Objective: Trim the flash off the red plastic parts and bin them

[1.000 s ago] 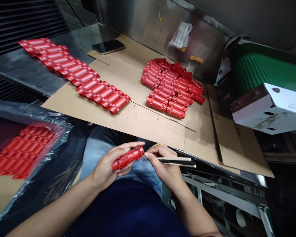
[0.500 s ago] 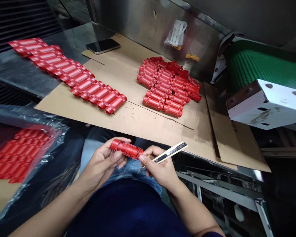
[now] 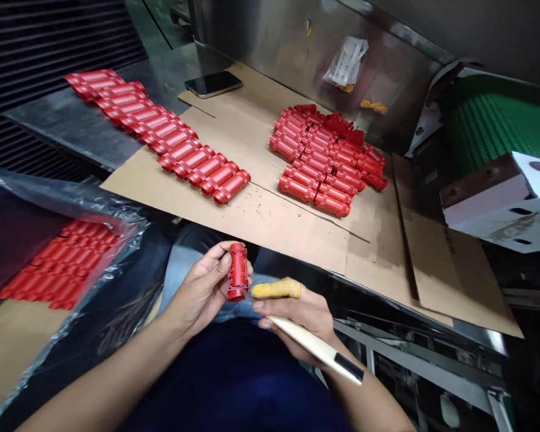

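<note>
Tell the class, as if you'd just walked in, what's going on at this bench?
A person's left hand holds a red part over the lap, its hollowed side showing. The right hand grips a pale-handled cutter, its blade hard to make out, beside the part's lower end; one finger wears a yellow cover. On the table ahead lie a slanting row of red parts and, to its right, a cluster of red pieces, partly on cardboard.

From here, I can't read the paper slip's [image 3: 350, 59] print; the right edge crops the green ribbed surface [image 3: 499, 117], and the red casing [image 3: 238, 270] partly hides the left fingers [image 3: 216, 269].
</note>
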`<state>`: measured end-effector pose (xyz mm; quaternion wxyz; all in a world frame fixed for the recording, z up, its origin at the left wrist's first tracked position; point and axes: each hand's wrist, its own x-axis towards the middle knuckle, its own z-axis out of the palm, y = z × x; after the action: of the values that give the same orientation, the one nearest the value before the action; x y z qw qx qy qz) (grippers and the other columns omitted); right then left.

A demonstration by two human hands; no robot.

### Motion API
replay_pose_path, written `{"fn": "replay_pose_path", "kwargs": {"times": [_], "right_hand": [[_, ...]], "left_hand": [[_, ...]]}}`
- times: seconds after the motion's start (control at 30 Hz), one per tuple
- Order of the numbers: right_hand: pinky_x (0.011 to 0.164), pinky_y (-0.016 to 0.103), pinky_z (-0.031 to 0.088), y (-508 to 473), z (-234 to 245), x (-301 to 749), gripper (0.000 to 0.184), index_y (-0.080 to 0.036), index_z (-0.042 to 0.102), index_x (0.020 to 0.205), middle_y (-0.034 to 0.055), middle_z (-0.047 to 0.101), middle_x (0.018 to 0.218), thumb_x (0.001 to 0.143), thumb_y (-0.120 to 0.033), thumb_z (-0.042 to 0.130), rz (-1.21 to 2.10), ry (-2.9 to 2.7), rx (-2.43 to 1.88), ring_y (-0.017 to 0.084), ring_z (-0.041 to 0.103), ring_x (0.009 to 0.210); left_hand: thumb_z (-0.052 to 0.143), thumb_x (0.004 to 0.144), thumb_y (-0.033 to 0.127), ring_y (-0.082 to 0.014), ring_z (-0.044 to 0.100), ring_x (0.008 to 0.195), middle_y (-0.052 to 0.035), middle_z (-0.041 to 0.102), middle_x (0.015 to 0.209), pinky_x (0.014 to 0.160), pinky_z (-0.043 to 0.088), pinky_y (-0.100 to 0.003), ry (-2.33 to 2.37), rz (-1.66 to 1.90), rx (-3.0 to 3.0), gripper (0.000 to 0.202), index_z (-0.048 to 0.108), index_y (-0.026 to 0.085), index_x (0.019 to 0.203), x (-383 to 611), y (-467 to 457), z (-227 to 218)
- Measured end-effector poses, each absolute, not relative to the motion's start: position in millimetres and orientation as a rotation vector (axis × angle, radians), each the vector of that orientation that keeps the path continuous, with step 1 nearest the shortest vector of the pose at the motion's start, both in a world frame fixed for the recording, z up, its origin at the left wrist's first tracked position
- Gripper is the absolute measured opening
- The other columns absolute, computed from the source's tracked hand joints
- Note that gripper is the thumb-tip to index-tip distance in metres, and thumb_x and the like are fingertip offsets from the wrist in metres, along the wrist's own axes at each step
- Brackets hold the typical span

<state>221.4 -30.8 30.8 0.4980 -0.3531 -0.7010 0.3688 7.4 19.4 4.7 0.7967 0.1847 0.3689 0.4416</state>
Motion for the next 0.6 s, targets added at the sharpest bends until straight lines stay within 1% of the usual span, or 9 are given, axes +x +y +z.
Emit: {"fn": "replay_pose_path", "kwargs": {"times": [0.17,0.33,0.6], "right_hand": [[0.093,0.039,0.071,-31,23,219,0.031,-0.024,0.08,0.133,0.0108,0.085,0.119,0.103,-0.018,0.078,0.899,-1.705,-0.835,0.024,0.082,0.105],[0.092,0.041,0.072,-34,19,221,0.028,-0.025,0.081,0.131,0.0102,0.085,0.119,0.103,-0.022,0.078,0.893,-1.716,-0.874,0.025,0.083,0.102],[0.089,0.037,0.071,-34,28,220,0.027,-0.026,0.082,0.128,0.0099,0.086,0.113,0.102,-0.018,0.078,0.926,-1.686,-0.927,0.024,0.083,0.101]], "left_hand": [[0.088,0.093,0.039,-0.0188,0.075,0.075,-0.0077,0.078,0.096,0.068,0.062,-0.028,0.802,0.951,0.448,0.043,0.066,0.019,0.124,8,20,7],[0.088,0.093,0.04,-0.0193,0.076,0.076,-0.0082,0.078,0.097,0.065,0.061,-0.027,0.811,0.944,0.463,0.043,0.066,0.019,0.124,9,19,8],[0.086,0.095,0.039,-0.0183,0.074,0.075,-0.0087,0.079,0.098,0.069,0.062,-0.028,0.827,0.919,0.405,0.04,0.069,0.018,0.124,7,17,4]]}}
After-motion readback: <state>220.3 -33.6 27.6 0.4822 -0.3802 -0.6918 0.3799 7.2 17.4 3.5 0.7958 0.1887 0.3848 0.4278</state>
